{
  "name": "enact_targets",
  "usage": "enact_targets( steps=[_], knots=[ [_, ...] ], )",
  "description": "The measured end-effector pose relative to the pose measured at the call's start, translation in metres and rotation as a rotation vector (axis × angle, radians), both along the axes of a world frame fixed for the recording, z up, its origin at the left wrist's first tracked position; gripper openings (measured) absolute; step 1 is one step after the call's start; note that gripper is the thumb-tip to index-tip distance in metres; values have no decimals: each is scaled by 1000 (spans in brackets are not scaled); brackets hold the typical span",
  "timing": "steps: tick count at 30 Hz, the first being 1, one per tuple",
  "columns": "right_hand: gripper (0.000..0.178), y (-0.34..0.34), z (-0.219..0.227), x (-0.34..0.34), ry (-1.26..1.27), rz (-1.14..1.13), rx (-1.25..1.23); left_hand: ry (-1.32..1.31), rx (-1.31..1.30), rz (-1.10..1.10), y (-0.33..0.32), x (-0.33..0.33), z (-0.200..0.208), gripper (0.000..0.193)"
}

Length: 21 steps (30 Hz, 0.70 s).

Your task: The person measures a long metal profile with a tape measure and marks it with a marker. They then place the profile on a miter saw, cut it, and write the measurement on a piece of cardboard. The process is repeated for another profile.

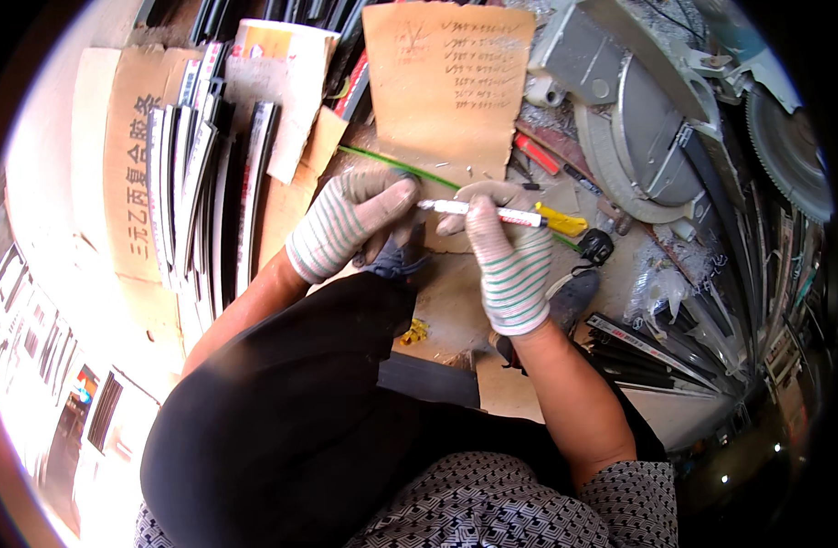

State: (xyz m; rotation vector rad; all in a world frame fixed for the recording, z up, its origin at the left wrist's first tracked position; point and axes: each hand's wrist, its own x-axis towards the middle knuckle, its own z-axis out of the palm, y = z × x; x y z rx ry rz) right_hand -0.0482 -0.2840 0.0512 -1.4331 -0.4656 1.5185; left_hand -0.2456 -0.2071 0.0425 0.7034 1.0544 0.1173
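Note:
My right hand (510, 260), in a white knit glove with green stripes, grips a white paint marker (451, 207) between thumb and fingers. The marker lies nearly level, its bare tip pointing left. My left hand (350, 219), gloved alike, is closed with thumb and fingers bent together just beside the tip. Whatever the left fingers hold, if anything, is hidden. Beyond both hands stands a brown cardboard sheet (446, 82) with handwritten rows. A thin green strip (392, 164) runs behind the hands. Past the marker's right end is a yellow object (565, 222).
A grey miter saw (643, 137) stands at the right, its toothed blade (784, 151) farther right. Nearby are a black tape measure (595, 247) and a red-handled tool (538, 153). Dark strips (213, 173) lean on a cardboard box (140, 210) at left; more strips (652, 352) lie lower right.

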Motion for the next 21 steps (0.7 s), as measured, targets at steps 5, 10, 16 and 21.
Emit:
enact_targets(
  steps=[5, 10, 16, 21],
  knots=[
    [16, -1, -5, -3, -5, 8, 35, 56, 3, -3, -1, 2, 3, 41],
    [15, 0, -8, 4, -40, -44, 26, 95, 37, 31, -3, 4, -1, 43],
    [28, 1, -15, 22, 20, -193, -68, 182, 35, 242, -6, 0, -12, 43],
    [24, 3, -15, 17, 144, -271, -69, 76, 81, 268, -5, -2, -16, 53]
  ],
)
